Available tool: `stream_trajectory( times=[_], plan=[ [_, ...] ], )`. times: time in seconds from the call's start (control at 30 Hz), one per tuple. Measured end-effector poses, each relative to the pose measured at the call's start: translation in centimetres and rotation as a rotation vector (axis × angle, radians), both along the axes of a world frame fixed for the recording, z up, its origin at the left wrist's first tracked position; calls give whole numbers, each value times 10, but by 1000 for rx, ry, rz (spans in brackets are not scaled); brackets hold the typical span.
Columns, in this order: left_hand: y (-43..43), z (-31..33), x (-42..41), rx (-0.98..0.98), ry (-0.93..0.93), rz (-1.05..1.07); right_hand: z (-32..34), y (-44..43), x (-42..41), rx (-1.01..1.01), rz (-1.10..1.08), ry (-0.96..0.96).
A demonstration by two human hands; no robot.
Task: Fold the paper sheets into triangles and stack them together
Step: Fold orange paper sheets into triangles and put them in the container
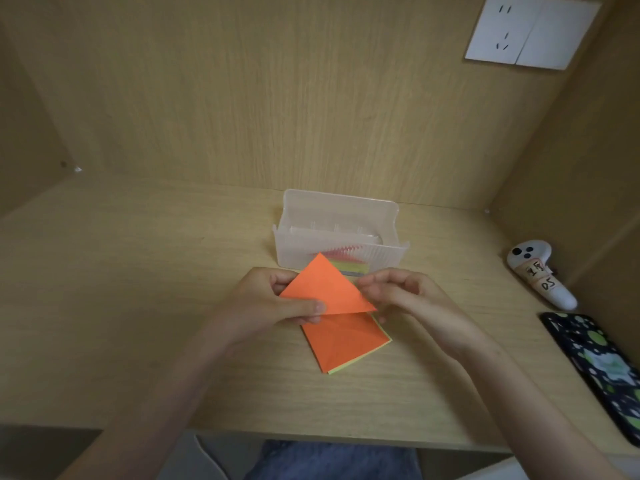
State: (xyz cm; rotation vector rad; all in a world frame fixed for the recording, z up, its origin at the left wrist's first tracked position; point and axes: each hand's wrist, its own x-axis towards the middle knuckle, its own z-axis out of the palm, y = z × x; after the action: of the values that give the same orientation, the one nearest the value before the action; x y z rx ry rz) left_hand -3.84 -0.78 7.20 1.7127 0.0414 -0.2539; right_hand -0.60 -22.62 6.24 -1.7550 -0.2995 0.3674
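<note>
An orange paper folded into a triangle [325, 287] is held above the desk, its point facing away from me. My left hand [277, 303] pinches its lower left part, thumb on top. My right hand [398, 292] pinches its right edge with curled fingers. Under it on the desk lies a small stack of flat sheets [346, 341], orange on top with a yellow-green edge showing beneath.
A translucent plastic box [339, 233] with coloured paper inside stands just behind the hands. A white controller [536, 271] and a dark patterned phone [595, 368] lie at the right. Wooden walls close in the desk [138, 306] at the back and both sides.
</note>
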Motion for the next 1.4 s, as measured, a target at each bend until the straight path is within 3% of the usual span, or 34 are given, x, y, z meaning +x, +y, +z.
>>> stream_trajectory(
  times=[0.1, 0.3, 0.87, 1.4],
  plan=[
    [-6, -1, 1, 10, -25, -44, 4, 17, -3, -84, 143, -11],
    [-8, -6, 1, -6, -61, -51, 4, 22, 0, -116, 182, 27],
    [-10, -8, 4, 126, -126, -51, 4, 20, -6, -131, 109, 21],
    [-4, -11, 6, 92, 54, -43, 1, 16, -8, -145, 104, 25]
  ],
)
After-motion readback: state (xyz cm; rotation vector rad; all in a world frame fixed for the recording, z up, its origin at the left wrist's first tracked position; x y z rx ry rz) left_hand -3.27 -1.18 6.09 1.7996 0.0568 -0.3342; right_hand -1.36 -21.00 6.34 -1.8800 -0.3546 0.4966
